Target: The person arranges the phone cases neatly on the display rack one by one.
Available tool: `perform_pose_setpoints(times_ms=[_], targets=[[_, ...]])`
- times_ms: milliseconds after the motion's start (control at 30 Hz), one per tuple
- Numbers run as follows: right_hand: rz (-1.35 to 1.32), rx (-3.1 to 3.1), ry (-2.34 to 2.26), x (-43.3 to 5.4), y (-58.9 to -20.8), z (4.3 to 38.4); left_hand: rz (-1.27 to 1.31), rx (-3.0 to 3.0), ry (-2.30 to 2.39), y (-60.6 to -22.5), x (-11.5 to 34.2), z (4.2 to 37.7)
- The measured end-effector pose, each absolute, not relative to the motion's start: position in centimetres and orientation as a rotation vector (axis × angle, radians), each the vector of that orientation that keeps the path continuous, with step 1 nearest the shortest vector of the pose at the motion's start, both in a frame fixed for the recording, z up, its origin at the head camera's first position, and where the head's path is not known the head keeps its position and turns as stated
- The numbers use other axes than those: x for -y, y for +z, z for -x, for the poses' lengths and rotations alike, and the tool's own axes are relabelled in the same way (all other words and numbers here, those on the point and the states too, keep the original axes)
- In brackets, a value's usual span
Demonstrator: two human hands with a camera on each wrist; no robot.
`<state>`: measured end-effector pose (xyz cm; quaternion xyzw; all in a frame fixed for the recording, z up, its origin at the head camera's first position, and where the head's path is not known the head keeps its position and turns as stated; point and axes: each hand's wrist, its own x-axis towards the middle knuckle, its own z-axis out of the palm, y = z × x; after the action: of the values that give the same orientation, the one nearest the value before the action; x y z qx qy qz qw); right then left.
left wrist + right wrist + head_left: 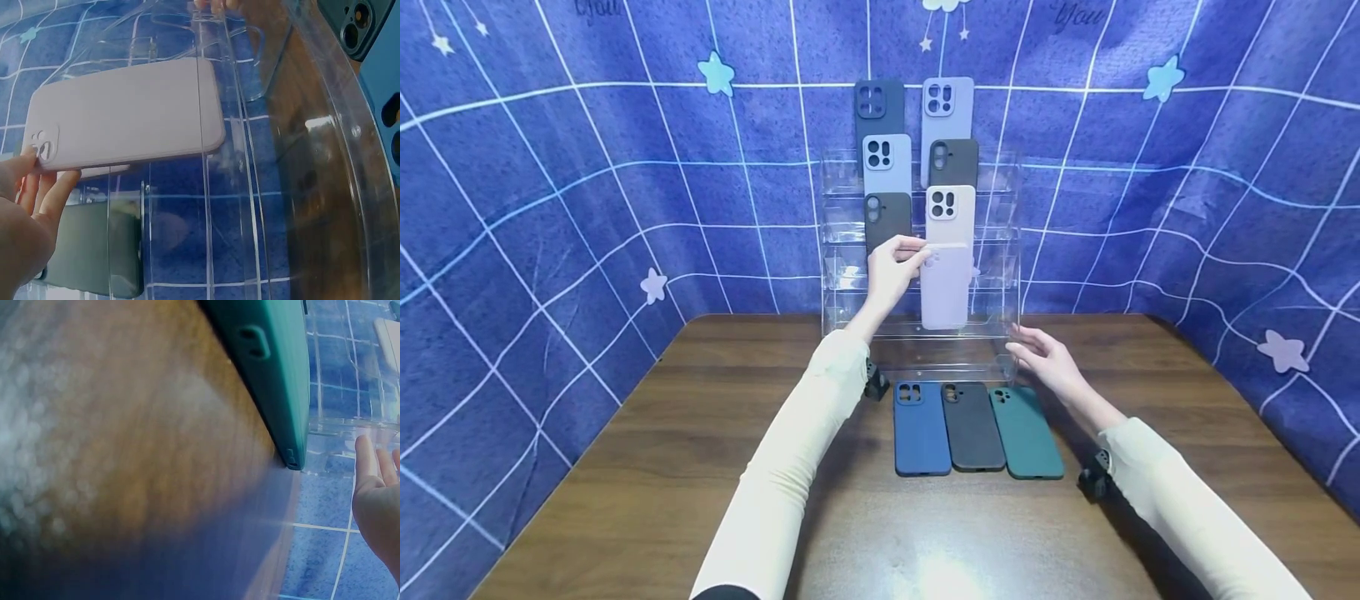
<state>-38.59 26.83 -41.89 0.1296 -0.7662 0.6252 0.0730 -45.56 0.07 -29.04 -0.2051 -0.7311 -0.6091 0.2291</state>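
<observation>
My left hand (893,271) pinches a pale lilac phone case (946,287) by its upper left corner, beside the camera opening. In the left wrist view, the lower end of this lilac case (131,112) is behind a clear lip of the acrylic display rack (850,325). Just behind it in the head view stands a pale pink case (951,218), partly covered. My right hand (1047,358) is at the rack's lower right side, fingers fairly straight and holding nothing. In the right wrist view, the fingertips (365,447) are beside the clear plastic; contact is hard to tell.
More cases stand in the tiers: dark blue (880,117), lavender (947,117), light blue (887,167) and two dark ones (955,162). On the wooden table (737,400), in front of the rack, lie a blue case (922,437), a black case (973,433) and a green case (1028,437).
</observation>
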Motion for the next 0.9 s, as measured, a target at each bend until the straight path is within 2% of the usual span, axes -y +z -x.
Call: perform_pose_setpoints(times_ms=[400,900], targets=[[-0.378,2.294,1.876,-26.9,-42.0,38.7,0.598,2.081,-1.663,-30.0,-0.6,45.8],[-0.375,2.294,1.887,-26.8,-41.9,38.5,0.597,2.124,-1.588,-31.1,1.8,44.9]])
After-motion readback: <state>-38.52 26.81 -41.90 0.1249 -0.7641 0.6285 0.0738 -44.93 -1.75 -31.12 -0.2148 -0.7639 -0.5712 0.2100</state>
